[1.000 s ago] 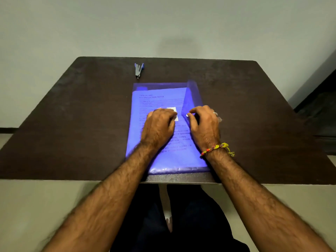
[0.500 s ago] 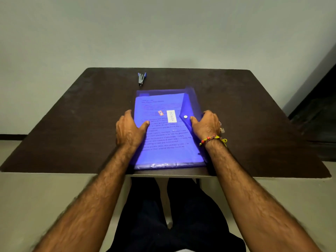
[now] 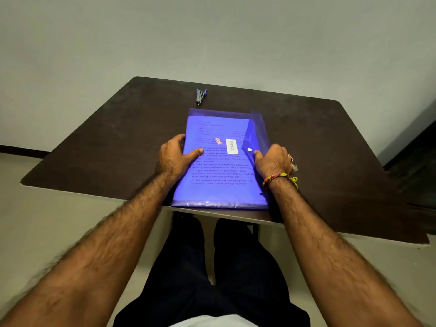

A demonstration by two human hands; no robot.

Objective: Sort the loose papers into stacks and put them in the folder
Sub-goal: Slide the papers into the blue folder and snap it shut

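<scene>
head view: since a moment ago both hands have slid from the middle of the folder (image 3: 219, 190) to its side edges. left hand (image 3: 175, 156) grips the left edge, thumb on top; right hand (image 3: 273, 159) grips the right edge by the snap button (image 3: 249, 149). translucent blue plastic, flat and rectangular, printed papers (image 3: 219, 172) showing through, lying at the near edge of the dark matte counter (image 3: 330, 147). small metal stapler (image 3: 200, 96) sits behind it.

A dark brown table (image 3: 94, 147) bears a blue folder (image 3: 219, 192) and a stapler (image 3: 200, 96) behind it.
</scene>
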